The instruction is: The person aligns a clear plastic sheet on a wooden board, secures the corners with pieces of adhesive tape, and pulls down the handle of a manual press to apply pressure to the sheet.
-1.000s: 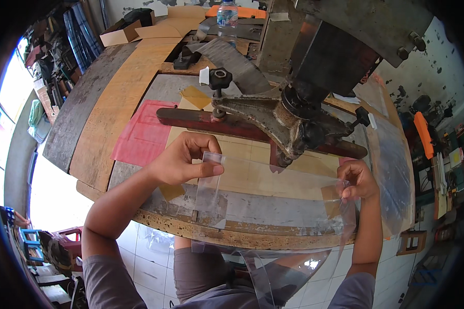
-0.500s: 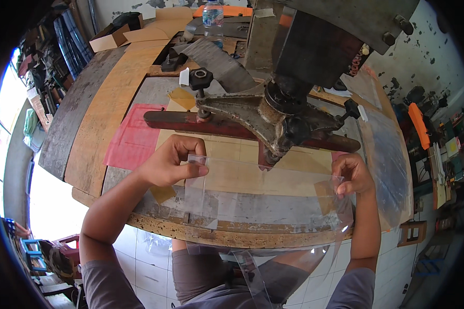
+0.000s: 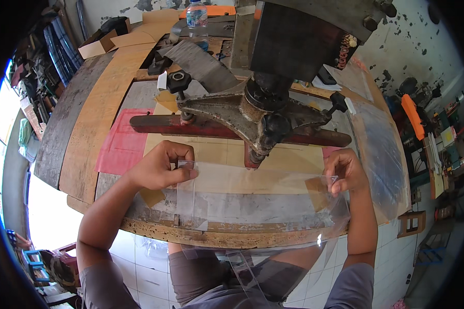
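Clear sheet [image 3: 258, 207]: on the near side of the press [image 3: 260, 110], hanging down.
Left hand [image 3: 162, 166]: pinching its left corner, front-left of the press.
Right hand [image 3: 349, 172]: pinching its right corner, front-right.
Wide grip: probably to spread limp plastic.

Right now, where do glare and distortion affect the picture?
Head view: glare low on the clear sheet, below the right hand; blown-out white left of the table. Head view: fisheye bows the table's front edge; corners go black.
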Action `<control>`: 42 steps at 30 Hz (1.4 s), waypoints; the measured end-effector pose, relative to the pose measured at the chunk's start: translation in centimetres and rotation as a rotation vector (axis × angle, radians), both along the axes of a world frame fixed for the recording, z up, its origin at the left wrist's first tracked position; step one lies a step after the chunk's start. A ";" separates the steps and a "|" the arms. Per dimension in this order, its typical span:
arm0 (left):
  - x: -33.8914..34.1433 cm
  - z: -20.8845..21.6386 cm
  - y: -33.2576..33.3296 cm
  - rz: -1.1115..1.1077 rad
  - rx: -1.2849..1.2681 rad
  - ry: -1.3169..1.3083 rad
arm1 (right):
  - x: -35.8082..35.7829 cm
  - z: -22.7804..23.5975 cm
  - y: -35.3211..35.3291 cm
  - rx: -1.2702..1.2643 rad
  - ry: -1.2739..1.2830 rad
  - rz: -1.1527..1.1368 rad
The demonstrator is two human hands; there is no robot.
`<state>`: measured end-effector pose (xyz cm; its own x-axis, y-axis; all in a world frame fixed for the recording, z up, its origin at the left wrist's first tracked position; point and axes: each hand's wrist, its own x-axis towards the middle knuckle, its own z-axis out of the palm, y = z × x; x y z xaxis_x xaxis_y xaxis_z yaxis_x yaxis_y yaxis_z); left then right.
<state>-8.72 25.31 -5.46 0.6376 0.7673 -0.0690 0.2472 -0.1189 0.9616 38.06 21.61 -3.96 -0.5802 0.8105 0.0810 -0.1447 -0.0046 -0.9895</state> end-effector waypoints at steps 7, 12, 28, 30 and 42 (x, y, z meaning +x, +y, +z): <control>-0.2 0.7 0.0 0.011 -0.062 0.087 | -0.2 -0.2 0.0 -0.007 0.044 0.000; -0.3 0.3 0.2 -0.026 0.004 0.043 | -0.2 -0.2 0.0 0.013 0.016 -0.037; -1.1 0.3 0.2 -0.037 0.058 -0.084 | -0.5 0.1 0.2 -0.072 0.007 -0.065; -1.1 0.1 0.3 -0.031 0.059 -0.122 | 0.2 -0.5 0.5 0.001 -0.029 -0.104; -1.1 0.0 0.0 -0.035 -0.046 -0.293 | 0.0 -1.0 0.8 0.050 -0.165 -0.246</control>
